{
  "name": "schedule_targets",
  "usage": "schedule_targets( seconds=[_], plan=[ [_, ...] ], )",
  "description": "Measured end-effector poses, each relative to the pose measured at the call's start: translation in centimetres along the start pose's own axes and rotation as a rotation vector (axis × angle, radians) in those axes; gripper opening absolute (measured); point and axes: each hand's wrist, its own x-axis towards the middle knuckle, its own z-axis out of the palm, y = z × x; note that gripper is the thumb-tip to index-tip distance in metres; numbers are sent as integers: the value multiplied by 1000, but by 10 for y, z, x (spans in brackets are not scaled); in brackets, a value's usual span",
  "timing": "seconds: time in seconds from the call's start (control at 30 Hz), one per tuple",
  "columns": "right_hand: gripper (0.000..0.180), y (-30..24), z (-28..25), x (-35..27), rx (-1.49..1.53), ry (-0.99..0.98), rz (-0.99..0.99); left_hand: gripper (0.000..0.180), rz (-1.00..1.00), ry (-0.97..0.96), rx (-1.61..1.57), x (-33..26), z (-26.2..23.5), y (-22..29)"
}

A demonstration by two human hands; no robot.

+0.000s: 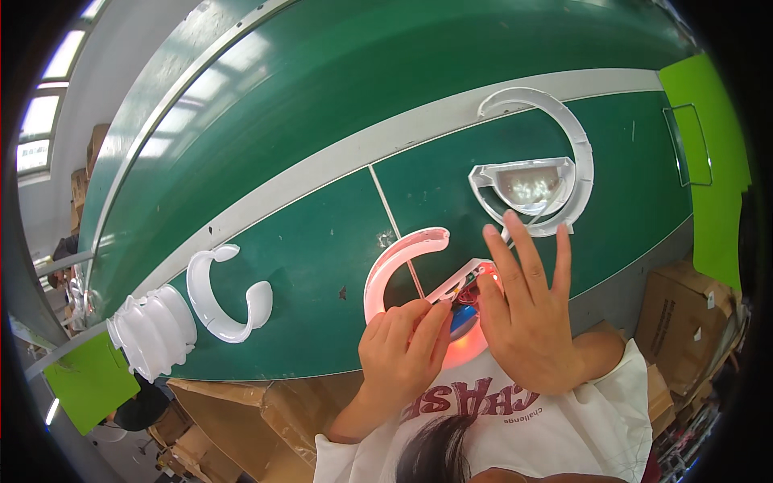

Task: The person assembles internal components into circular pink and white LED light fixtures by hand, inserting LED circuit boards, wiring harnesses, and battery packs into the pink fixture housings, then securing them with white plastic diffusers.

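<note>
A white curved lamp housing (389, 272) lies at the table's near edge, glowing red inside. Its opened base shows red wires, a blue cylindrical part (463, 317) and a lit red spot. My left hand (405, 344) is closed at the base's left edge, thumb and forefinger pinched beside the wires; whatever they grip is too small to make out. Over the base's right side my right hand (527, 314) rests with its fingers stretched and spread, partly covering the housing. Beyond it lies a white curved shell (581, 149) with a translucent half-round cover (531, 187).
On the green table (314, 233) at the left stand a single white C-shaped shell (211, 302) and a stack of similar white shells (153, 332). A bright green panel (708, 177) borders the right end. Cardboard boxes (684, 318) are on the near side, below table level.
</note>
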Motion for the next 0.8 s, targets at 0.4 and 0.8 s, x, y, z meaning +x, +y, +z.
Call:
schedule_targets(
  seconds=[0.4, 0.8],
  plan=[
    [7, 5, 5, -5, 195, -22, -7, 44, 61, 2, -18, -3, -3, -4],
    [20, 15, -10, -13, 345, -16, 38, 49, 130, -392, 169, 22, -20, 1]
  ],
)
